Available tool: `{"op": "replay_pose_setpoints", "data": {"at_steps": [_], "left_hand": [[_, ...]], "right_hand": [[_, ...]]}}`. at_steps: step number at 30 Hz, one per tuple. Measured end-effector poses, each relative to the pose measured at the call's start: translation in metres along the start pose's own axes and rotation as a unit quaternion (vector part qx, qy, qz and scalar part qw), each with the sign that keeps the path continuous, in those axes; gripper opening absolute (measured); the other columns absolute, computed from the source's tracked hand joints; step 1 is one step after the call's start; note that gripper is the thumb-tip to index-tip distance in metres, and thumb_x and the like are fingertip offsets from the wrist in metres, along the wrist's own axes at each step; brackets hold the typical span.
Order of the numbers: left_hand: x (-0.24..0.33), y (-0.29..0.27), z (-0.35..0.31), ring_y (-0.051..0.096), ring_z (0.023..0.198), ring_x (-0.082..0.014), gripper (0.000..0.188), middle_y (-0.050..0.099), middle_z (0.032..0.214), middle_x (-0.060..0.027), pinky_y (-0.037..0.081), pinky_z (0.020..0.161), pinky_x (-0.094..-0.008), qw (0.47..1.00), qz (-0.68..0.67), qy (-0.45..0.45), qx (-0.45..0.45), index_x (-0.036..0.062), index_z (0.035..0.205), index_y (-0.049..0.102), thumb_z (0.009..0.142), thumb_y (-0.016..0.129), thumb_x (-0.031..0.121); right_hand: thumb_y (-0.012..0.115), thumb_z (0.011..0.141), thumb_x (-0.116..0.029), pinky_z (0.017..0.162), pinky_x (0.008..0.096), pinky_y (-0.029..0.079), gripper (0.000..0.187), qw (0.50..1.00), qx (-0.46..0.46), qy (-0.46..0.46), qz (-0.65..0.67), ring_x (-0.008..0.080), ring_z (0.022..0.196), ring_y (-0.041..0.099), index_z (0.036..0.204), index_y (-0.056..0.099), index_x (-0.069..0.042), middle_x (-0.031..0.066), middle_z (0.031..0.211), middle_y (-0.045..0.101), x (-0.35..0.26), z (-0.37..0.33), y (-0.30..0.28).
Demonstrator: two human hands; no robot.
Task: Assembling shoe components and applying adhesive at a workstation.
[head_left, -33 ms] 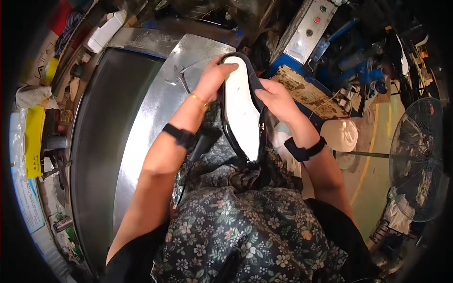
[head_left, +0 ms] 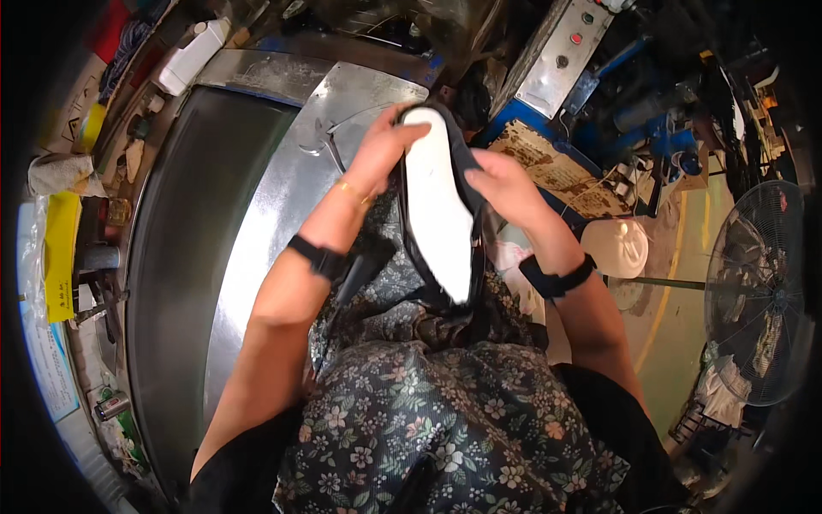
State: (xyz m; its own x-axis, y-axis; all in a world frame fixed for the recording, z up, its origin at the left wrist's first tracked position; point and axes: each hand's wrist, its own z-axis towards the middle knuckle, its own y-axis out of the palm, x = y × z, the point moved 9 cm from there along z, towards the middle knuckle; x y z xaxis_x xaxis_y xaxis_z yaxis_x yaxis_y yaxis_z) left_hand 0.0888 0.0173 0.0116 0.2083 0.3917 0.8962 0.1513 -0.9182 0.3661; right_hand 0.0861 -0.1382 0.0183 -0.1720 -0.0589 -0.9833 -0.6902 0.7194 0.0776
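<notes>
I hold a dark shoe upper with a white insole (head_left: 434, 193) facing up, its narrower rounded end away from me. My left hand (head_left: 388, 147) grips the far end from the left, its thumb lying on the white insole. On the other side, my right hand (head_left: 505, 184) pinches the dark upper (head_left: 462, 158) along its edge, fingers partly hidden behind it. The shoe's near end points down toward my floral apron (head_left: 454, 411). Black bands circle both wrists.
At left runs a dark conveyor belt (head_left: 210, 257) beside a shiny metal plate (head_left: 282, 214) with a scissors-like metal tool (head_left: 330, 141) on it. A machine control panel (head_left: 561, 56) stands far right. A white stool (head_left: 616, 247) and a large fan (head_left: 758, 291) are at right.
The shoe's far end and my left hand have shifted slightly nearer. My right hand has moved slightly on the upper's side, with some blur. Both hands keep hold.
</notes>
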Motion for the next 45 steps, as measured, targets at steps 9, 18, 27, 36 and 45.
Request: {"op": "replay_pose_setpoints", "data": {"at_steps": [9,18,27,36,45], "left_hand": [[-0.036,-0.013,-0.067,0.06,0.087,-0.0112,0.044,0.063,0.102,-0.0059,0.051,0.077,-0.026,0.998,-0.004,-0.061,-0.009,0.0065,0.134,0.041,0.094,0.06,0.009],[-0.043,-0.021,-0.037,0.058,0.097,-0.0125,0.044,0.061,0.11,-0.0066,0.049,0.084,-0.0264,0.997,0.064,-0.034,-0.02,0.0052,0.135,0.04,0.095,0.058,0.008],[-0.042,-0.019,-0.037,0.056,0.096,-0.0108,0.046,0.06,0.108,-0.0049,0.047,0.084,-0.0245,0.995,0.091,-0.037,-0.01,0.0041,0.135,0.042,0.094,0.06,0.01],[-0.063,-0.042,-0.071,0.056,0.114,-0.0221,0.055,0.06,0.124,-0.0128,0.043,0.098,-0.0319,0.977,-0.054,-0.106,0.176,-0.0034,0.13,0.054,0.102,0.041,0.042],[0.014,-0.043,-0.077,0.064,0.065,-0.0431,0.053,0.065,0.069,-0.0233,0.051,0.059,-0.0511,0.673,0.73,0.092,0.076,-0.0022,0.084,0.063,0.101,0.032,0.037]], "right_hand": [[0.03,0.099,-0.061,0.08,0.0285,0.05,0.071,0.945,0.124,0.261,0.155,0.0182,0.09,0.064,0.118,0.063,-0.001,0.0101,0.101,0.067,0.096,-0.05,0.065],[0.051,0.087,-0.018,0.056,0.037,0.053,0.028,0.792,0.056,-0.013,-0.608,0.0303,0.064,0.067,0.084,0.062,0.007,0.0193,0.069,0.062,-0.003,0.001,0.068],[0.044,0.101,-0.037,0.101,0.0447,0.042,0.065,0.924,0.003,0.182,-0.336,0.0455,0.113,0.056,0.145,0.026,0.006,0.0274,0.12,0.06,0.023,-0.04,0.05],[0.05,0.1,-0.034,0.104,0.0334,0.036,0.074,0.993,0.073,0.063,-0.065,0.0289,0.127,0.047,0.15,0.011,0.003,0.0243,0.141,0.043,0.028,-0.032,0.071],[0.052,0.098,-0.03,0.109,0.0416,0.032,0.076,0.979,0.133,-0.019,-0.156,0.0428,0.134,0.036,0.147,0.01,0.01,0.0346,0.146,0.027,0.033,-0.028,0.091]]}}
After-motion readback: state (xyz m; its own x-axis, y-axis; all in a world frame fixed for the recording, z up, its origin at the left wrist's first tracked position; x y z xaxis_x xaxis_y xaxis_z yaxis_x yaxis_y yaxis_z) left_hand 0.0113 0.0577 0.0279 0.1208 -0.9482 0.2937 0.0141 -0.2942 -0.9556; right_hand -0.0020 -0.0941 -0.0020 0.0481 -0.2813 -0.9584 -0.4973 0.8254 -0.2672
